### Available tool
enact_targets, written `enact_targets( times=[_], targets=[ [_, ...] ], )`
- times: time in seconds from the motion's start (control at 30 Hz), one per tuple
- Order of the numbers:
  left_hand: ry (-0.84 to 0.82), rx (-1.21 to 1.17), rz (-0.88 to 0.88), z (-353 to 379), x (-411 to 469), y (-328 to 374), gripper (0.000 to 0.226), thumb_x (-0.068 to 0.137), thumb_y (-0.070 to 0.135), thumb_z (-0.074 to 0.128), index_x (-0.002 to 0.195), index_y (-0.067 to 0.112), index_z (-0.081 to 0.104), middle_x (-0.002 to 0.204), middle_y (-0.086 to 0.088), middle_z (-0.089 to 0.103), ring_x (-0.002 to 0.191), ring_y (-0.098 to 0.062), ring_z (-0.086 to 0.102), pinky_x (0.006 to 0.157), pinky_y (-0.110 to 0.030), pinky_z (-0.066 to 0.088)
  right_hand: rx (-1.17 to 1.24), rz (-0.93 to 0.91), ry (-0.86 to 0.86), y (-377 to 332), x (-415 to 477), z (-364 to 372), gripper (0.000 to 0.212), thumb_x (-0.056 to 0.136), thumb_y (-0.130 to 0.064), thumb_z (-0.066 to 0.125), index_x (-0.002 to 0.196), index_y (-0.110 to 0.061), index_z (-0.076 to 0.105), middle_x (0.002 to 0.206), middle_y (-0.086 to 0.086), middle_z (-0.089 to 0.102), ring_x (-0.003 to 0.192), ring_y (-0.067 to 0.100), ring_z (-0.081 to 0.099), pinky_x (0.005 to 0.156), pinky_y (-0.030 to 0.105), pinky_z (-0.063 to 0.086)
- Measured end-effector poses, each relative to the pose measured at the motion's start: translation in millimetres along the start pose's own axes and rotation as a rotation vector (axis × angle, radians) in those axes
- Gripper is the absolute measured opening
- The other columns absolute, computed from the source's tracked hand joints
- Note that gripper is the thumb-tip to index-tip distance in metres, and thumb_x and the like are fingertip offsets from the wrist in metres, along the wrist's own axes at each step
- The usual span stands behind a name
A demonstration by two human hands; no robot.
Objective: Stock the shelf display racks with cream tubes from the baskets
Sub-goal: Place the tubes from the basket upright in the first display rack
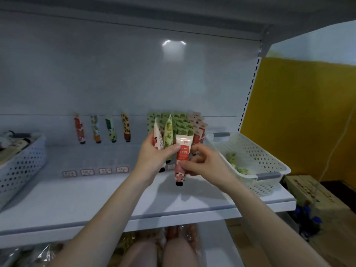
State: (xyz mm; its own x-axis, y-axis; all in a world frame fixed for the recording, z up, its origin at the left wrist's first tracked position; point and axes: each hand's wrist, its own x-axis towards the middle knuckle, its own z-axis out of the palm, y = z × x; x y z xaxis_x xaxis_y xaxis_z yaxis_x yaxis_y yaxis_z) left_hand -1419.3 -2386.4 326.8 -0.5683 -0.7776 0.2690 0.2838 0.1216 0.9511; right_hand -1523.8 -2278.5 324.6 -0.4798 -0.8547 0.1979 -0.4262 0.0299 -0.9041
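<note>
In the centre of the frame the left hand [154, 154] grips two cream tubes [167, 134], one white with red print and one green-patterned. Its fingers are curled round them from behind and its thumb is pressed across their fronts, with the crimped ends fanned upward. Just to the right, the right hand [204, 162] pinches a pink cream tube [182, 157] at its lower half between thumb and forefinger; the other fingers are loosely curled. This tube hangs cap-down above the white shelf [86, 199], with its upper edge beside the left thumb.

Behind the hands, packed rows of green tubes [181, 122] and pink tubes [199, 132] stand in the display rack. Left of them, four single tubes [95, 130] lean against the back panel, with price labels [105, 170] along the front.

At centre right a white perforated basket [256, 155] holds a few green tubes [232, 159]. A second basket [21, 166] sits at the left edge; its contents are blurred.
</note>
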Motion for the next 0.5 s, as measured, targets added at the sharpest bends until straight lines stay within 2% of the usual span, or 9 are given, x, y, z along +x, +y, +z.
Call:
enact_targets(
  times=[0.13, 0.27, 0.3, 0.4, 0.5],
  targets=[
    [0.049, -0.016, -0.074, -4, -1, -14, 0.039, 0.079, 0.007, 0.071, 0.113, 0.015, 0.054, 0.097, 0.004, 0.065, 0.089, -0.012, 0.062, 0.071, -0.019, 0.047, 0.020, 0.041, 0.172, 6, 23, -22, 0.014, 0.079, -0.003, 0.069, 0.085, -0.011, 0.060, 0.088, 0.020, 0.068, 0.077, 0.032, 0.068, 0.073, 0.036, 0.059],
    [0.037, -0.005, -0.124, -2, -2, -27, 0.049, 0.079, 0.010, 0.071, 0.123, 0.012, 0.051, 0.101, 0.002, 0.064, 0.089, -0.010, 0.060, 0.067, -0.018, 0.044, -0.076, 0.039, 0.349, 10, 49, -60, 0.012, 0.081, -0.003, 0.065, 0.079, -0.010, 0.056, 0.079, 0.008, 0.067, 0.067, 0.016, 0.065, 0.058, 0.018, 0.056],
    [0.038, -0.007, -0.134, 0, -1, -30, 0.049, 0.079, 0.010, 0.072, 0.123, 0.012, 0.052, 0.101, 0.001, 0.064, 0.089, -0.010, 0.060, 0.068, -0.018, 0.045, -0.122, 0.039, 0.384, 14, 57, -68, 0.013, 0.081, -0.004, 0.066, 0.078, -0.012, 0.056, 0.078, 0.007, 0.067, 0.067, 0.016, 0.065, 0.059, 0.020, 0.056],
    [0.034, -0.017, -0.151, 5, 2, -35, 0.042, 0.078, 0.009, 0.072, 0.115, 0.014, 0.054, 0.102, -0.003, 0.065, 0.093, -0.017, 0.062, 0.070, -0.020, 0.047, -0.215, 0.058, 0.459, 27, 80, -82, 0.009, 0.078, -0.007, 0.067, 0.077, -0.010, 0.058, 0.081, 0.013, 0.069, 0.073, 0.026, 0.069, 0.073, 0.042, 0.058],
    [0.016, -0.019, -0.158, 10, 4, -38, 0.034, 0.079, 0.007, 0.071, 0.106, 0.018, 0.055, 0.094, 0.001, 0.066, 0.091, -0.017, 0.063, 0.070, -0.020, 0.048, -0.237, 0.118, 0.452, 37, 100, -82, 0.019, 0.076, -0.008, 0.068, 0.089, -0.009, 0.054, 0.088, 0.013, 0.069, 0.079, 0.027, 0.069, 0.077, 0.046, 0.056]
  ],
)
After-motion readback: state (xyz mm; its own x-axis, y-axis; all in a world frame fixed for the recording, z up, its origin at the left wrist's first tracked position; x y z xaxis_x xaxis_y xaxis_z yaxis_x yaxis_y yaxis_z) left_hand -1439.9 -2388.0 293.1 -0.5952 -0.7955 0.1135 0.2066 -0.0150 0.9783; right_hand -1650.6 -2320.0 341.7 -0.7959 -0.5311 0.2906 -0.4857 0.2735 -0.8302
